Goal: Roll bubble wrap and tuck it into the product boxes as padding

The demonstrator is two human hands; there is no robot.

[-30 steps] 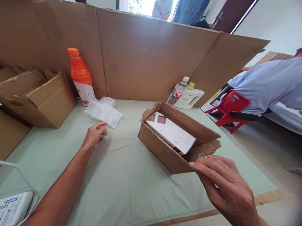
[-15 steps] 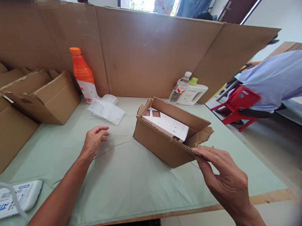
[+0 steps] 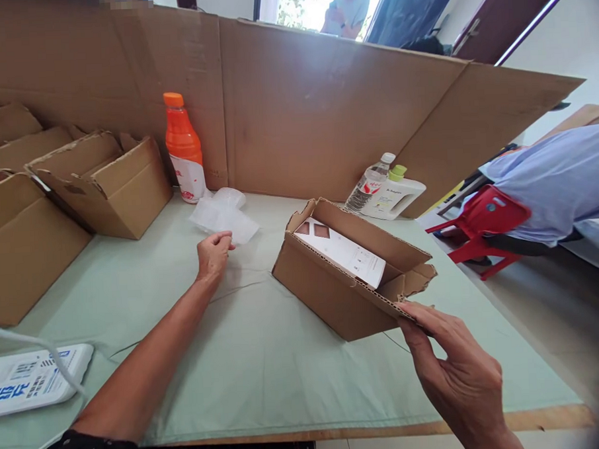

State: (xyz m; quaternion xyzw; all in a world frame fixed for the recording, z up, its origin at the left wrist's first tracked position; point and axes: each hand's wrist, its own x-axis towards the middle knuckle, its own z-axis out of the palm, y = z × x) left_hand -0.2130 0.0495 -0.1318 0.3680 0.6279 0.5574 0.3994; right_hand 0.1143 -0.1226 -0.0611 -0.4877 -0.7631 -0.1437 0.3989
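The open cardboard box sits toward the right edge of your counter, flaps up, with a white carton lying tilted inside. Behind it a cardboard screen runs along the far edge, and more cardboard boxes crowd the left edge. An orange bottle stands at the far edge; a clear bottle and a white jug lie near the far right corner. Your right hand pinches the box's near right flap, fingers closed on it. Your left hand hovers with fingers loosely curled, holding nothing, just beside the bubble wrap.
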